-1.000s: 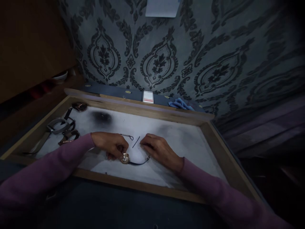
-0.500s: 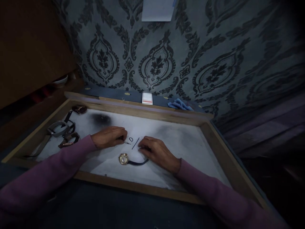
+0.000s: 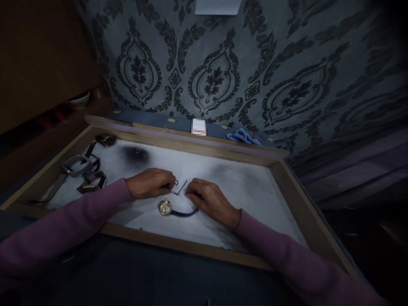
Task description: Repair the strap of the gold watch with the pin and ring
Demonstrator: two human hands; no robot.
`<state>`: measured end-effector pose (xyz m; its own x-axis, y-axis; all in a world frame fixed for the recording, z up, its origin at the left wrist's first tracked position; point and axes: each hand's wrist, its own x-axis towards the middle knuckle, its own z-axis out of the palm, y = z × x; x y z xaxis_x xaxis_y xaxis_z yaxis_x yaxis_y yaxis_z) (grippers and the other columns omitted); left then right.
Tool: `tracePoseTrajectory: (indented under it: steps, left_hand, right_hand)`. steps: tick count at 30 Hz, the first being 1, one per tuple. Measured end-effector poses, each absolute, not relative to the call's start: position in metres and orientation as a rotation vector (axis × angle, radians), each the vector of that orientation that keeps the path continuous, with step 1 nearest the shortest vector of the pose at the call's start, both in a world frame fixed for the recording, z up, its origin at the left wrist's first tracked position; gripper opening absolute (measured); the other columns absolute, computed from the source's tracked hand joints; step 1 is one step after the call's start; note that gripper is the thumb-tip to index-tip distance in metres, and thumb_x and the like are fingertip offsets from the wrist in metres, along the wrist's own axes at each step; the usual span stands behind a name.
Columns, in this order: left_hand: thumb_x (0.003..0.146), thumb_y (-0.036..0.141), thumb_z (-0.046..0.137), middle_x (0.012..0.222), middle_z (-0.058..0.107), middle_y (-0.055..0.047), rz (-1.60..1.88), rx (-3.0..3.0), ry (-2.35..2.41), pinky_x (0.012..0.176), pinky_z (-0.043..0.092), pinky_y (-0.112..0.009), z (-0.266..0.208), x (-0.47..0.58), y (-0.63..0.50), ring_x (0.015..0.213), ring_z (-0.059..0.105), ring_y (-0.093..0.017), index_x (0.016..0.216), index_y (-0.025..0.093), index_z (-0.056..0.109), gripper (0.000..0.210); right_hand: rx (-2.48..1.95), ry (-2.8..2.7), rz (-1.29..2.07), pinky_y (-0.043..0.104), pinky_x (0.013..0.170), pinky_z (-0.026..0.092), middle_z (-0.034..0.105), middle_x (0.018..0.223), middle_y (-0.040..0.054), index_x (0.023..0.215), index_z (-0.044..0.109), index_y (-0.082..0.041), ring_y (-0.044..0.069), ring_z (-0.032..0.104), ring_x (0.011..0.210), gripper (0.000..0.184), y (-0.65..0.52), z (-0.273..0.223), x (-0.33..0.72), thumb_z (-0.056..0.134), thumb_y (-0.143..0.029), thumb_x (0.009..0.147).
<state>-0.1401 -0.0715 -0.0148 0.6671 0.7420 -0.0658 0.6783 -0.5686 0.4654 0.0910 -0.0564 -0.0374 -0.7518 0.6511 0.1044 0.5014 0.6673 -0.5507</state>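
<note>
My left hand (image 3: 153,182) is closed on a thin, pale, pointed piece (image 3: 174,192), whose tip pokes out past the fingers. A small dark loop (image 3: 176,182) lies just beyond those fingertips. Between the two hands a narrow dark strip (image 3: 182,186) lies slanted on the white surface. My right hand (image 3: 210,199) has its fingers pinched together; whatever they grip is hidden. In front of the hands rests a gold-rimmed wristwatch (image 3: 165,208), face up, its dark strap (image 3: 185,213) running right to beneath my right hand.
A wooden frame (image 3: 191,250) walls in the white surface (image 3: 248,187). Several other watches (image 3: 91,182) sit at its left end. Behind the back wall are a small white box (image 3: 199,127) and a crumpled blue cloth (image 3: 242,136). Brown furniture (image 3: 41,55) stands left.
My left hand has shifted slightly right, bringing the pale pointed piece up to the dark strip and near the loop. My right hand stays almost where it was. The view has tilted a little.
</note>
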Motion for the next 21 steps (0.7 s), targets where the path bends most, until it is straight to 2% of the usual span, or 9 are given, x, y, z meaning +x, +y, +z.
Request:
tracePoseTrajectory:
  steps: [12,21]
  left_hand:
    - [0.083,0.011,0.054,0.085,0.062,-0.001,0.147,2.462,1.143,0.068,0.037,-0.025,-0.013,-0.127,-0.077,0.078,0.056,-0.016,0.083,0.017,0.055,0.006]
    - [0.087,0.015,0.048,0.086,0.061,-0.003,0.149,2.482,1.128,0.070,0.038,-0.027,-0.013,-0.128,-0.077,0.077,0.055,-0.016,0.086,0.018,0.053,0.006]
  right_hand:
    - [-0.931,-2.569,0.747,0.025,0.065,0.041,0.063,0.078,0.0012,0.078,0.062,-0.016,0.013,0.058,0.070,0.014,-0.056,-0.038,0.090,0.058,-0.004,0.083]
    - [-0.869,-2.447,0.833,0.026,0.067,0.044,0.066,0.083,0.0039,0.088,0.066,-0.017,0.015,0.060,0.074,0.014,-0.054,-0.033,0.092,0.053,-0.012,0.090]
